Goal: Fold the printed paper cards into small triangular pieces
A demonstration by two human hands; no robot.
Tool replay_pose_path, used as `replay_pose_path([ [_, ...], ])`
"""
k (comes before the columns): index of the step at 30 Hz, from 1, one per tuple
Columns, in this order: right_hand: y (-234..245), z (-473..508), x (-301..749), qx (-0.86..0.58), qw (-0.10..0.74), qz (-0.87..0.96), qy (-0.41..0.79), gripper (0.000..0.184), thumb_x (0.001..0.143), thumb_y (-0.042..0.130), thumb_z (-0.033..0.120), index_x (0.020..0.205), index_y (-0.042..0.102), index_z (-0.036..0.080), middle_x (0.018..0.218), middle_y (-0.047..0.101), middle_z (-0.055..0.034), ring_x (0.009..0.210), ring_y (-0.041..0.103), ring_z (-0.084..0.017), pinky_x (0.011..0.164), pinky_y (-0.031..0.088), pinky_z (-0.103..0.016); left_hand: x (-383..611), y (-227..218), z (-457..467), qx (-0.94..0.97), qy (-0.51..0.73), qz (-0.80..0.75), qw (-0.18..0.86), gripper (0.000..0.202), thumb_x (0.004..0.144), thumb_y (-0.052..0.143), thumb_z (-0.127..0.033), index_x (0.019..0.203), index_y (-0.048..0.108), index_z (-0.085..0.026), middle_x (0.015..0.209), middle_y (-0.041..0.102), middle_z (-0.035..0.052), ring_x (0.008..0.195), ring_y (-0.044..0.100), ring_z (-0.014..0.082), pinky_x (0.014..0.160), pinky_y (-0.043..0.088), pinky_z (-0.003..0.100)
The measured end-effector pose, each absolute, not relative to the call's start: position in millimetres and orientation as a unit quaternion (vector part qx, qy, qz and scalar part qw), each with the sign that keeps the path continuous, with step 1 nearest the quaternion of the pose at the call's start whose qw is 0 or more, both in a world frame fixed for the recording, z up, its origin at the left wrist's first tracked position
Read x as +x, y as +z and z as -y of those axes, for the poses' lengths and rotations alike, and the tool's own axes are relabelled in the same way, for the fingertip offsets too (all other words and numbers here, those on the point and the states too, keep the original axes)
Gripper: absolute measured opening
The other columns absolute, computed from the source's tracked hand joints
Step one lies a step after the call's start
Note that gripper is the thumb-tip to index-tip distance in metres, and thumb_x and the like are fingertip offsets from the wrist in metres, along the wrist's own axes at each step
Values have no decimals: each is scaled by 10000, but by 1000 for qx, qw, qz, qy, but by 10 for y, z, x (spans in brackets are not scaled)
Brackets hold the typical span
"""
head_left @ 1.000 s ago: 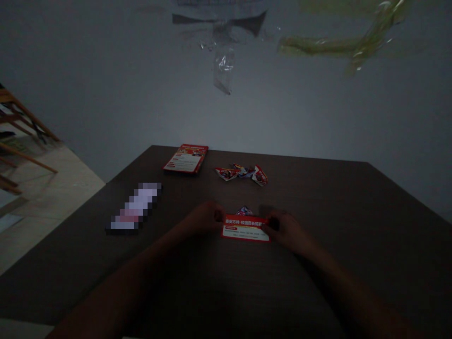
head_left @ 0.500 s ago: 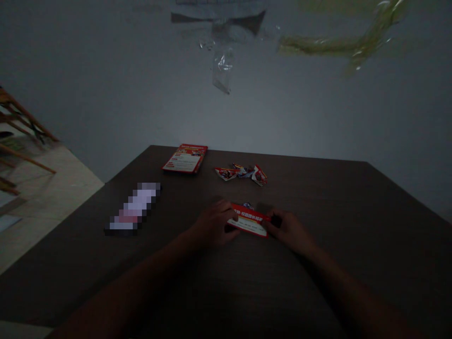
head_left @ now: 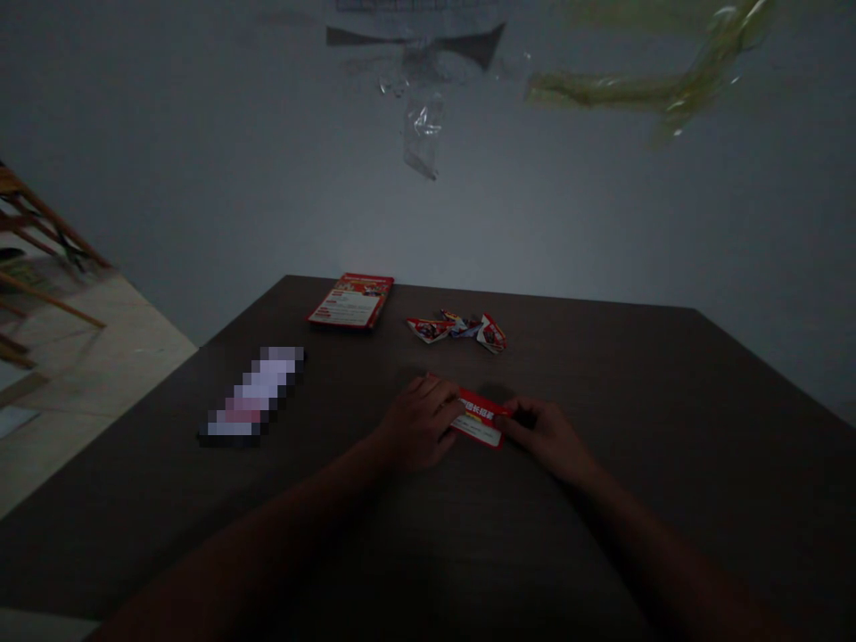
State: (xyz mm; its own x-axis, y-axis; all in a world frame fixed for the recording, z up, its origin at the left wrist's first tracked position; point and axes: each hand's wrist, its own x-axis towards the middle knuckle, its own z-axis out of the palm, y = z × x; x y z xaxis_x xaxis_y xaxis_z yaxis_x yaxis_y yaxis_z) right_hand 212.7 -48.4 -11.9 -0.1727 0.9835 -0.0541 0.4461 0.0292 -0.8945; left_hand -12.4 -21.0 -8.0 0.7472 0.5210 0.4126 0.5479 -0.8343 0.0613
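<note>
A folded red and white leaflet [head_left: 478,419] with printed writing lies low over the table in front of me. My left hand [head_left: 420,423] rests across its left part, fingers stretched out over the paper and the thumb towards me, hiding that end. At the right end my right hand [head_left: 541,434] is closed, pinching the leaflet's edge between thumb and fingertips. Beyond both hands sits a crumpled, folded paper piece [head_left: 460,328] in red, white and blue, touched by neither.
A stack of red and white leaflets [head_left: 351,301] lies at the table's back left. Nearer on the left is a phone [head_left: 258,392] with a blurred screen. Behind the brown table [head_left: 635,383] rises a wall [head_left: 568,196] with tape on it. Wooden furniture [head_left: 40,223] stands at far left.
My left hand has slid right and flattened over the leaflet, covering more of its print. The leaflet has turned slightly. My right hand keeps its pinch in nearly the same place.
</note>
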Motion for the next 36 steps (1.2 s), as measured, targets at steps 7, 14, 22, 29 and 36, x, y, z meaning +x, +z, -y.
replay_pose_path([
  [7, -157, 494, 2109, -543, 345, 623, 446, 200, 754, 602, 360, 778, 622, 163, 764, 642, -31, 687, 569, -153, 638, 454, -285, -143, -57, 198, -937, -215, 266, 66, 159, 783, 551, -201, 932, 579, -154, 1061, 583, 86, 995, 493, 235, 850, 371, 378],
  [14, -156, 495, 2091, -534, 362, 590, 486, 238, 724, 632, 397, 755, 610, 162, 763, 634, -26, 686, 568, -145, 643, 458, -282, -153, -80, 190, -939, -225, 249, 72, 108, 804, 532, -200, 885, 590, -159, 1016, 611, 69, 951, 514, 214, 811, 377, 361],
  [22, -150, 500, 2090, -533, 362, 593, 483, 279, 741, 614, 443, 761, 603, 165, 754, 619, -24, 676, 559, -142, 606, 450, -263, -155, -94, 187, -937, -240, 241, 74, 106, 813, 510, -178, 869, 596, -152, 951, 634, 65, 899, 541, 191, 780, 391, 339],
  [29, -156, 504, 2088, -541, 365, 605, 455, 364, 817, 495, 517, 795, 598, 169, 706, 589, -10, 636, 529, -130, 550, 414, -230, -177, -130, 176, -937, -239, 248, 65, 136, 800, 538, -193, 921, 587, -153, 979, 638, 66, 899, 547, 185, 786, 387, 334],
  [36, -158, 498, 2112, -560, 363, 601, 439, 359, 862, 401, 483, 840, 592, 180, 694, 579, -9, 621, 531, -137, 538, 400, -231, -183, -129, 174, -934, -249, 250, 61, 123, 775, 551, -180, 889, 587, -152, 932, 649, 52, 848, 556, 176, 760, 394, 325],
])
